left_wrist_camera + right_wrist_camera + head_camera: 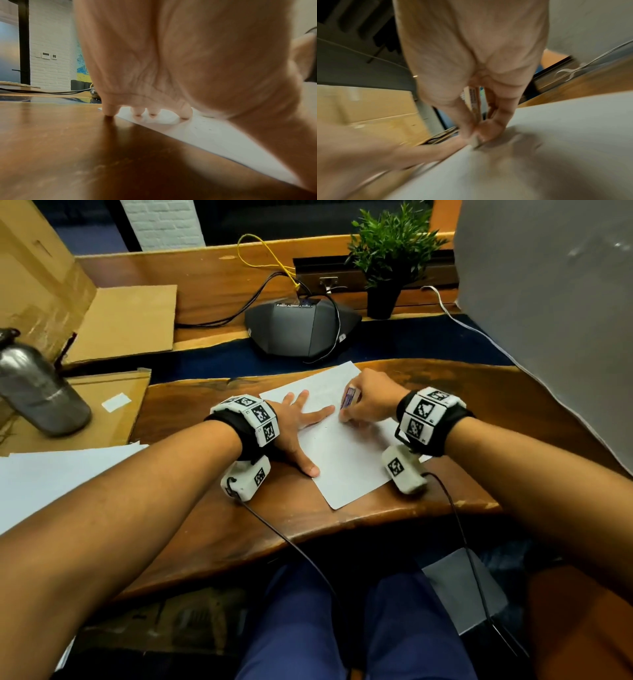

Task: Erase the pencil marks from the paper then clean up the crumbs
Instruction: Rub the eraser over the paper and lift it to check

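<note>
A white sheet of paper (pixel 346 460) lies at an angle on the wooden desk (pixel 212 529). My left hand (pixel 301 422) presses flat on the sheet's left side, fingers spread; in the left wrist view the fingertips (pixel 185 115) stand on the paper (pixel 223 138), the little one on the wood. My right hand (pixel 363 405) grips an eraser (pixel 350 398) in a printed sleeve and holds its tip on the sheet just right of my left forefinger. In the blurred right wrist view the eraser's tip (pixel 476 142) touches the paper (pixel 556 135). A few faint specks show on the sheet.
A grey conference phone (pixel 301 326) with cables sits behind the paper. A potted plant (pixel 387 268) stands at the back right. A metal bottle (pixel 37 392) and flat cardboard (pixel 123 323) are at the left. More white sheets (pixel 51 481) lie at the near left.
</note>
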Available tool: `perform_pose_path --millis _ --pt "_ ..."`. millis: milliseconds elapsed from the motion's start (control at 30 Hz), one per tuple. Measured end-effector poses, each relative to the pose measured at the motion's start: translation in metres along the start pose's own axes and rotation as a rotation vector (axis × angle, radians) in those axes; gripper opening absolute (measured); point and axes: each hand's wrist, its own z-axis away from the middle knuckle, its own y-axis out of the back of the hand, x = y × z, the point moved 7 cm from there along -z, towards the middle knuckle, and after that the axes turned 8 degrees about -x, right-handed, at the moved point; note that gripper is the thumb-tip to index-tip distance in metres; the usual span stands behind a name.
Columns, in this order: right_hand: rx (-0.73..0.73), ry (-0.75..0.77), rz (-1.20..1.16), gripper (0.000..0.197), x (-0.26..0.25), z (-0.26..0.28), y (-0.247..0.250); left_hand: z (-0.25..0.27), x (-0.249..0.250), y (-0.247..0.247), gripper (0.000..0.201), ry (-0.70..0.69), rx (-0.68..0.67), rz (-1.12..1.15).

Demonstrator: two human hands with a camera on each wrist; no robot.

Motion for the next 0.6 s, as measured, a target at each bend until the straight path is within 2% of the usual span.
perform_pose_path --millis 100,200,233,367,400,467,500,600 --pt "-0.126 0.054 0.081 0.025 -0.010 0.008 -0.021 -0.001 -0.002 0.000 0.137 0.000 -0.008 -0.005" --pt "-0.005 -0.061 -0.025 0.027 0.009 0.002 0.007 -0.003 0.000 0.000 0.139 -0.017 -0.017 0.002" --pt "0.027 -0.046 -0.030 0.026 0.010 0.001 0.009 -0.003 0.000 0.000 0.139 -0.016 -0.015 0.001" --pt "-0.133 0.053 0.078 0.028 -0.007 0.009 -0.022 -0.004 -0.005 -0.001 0.139 -0.014 -0.033 -0.005" --pt "-0.129 0.015 0.059 0.029 -0.002 0.005 -0.016 -0.004 -0.004 -0.001 0.139 -0.018 -0.035 -0.003" --pt "-0.026 -0.062 -0.027 0.026 0.009 0.001 0.006 -0.004 0.000 0.000 0.139 -0.020 -0.031 -0.010" --pt "0.013 -0.054 -0.049 0.025 0.011 0.000 0.008 -0.004 0.000 -0.001 0.138 -0.014 -0.028 -0.010" --pt "-0.090 0.047 0.059 0.024 -0.004 0.010 -0.019 -0.004 -0.005 -0.001 0.136 -0.013 -0.032 -0.017"
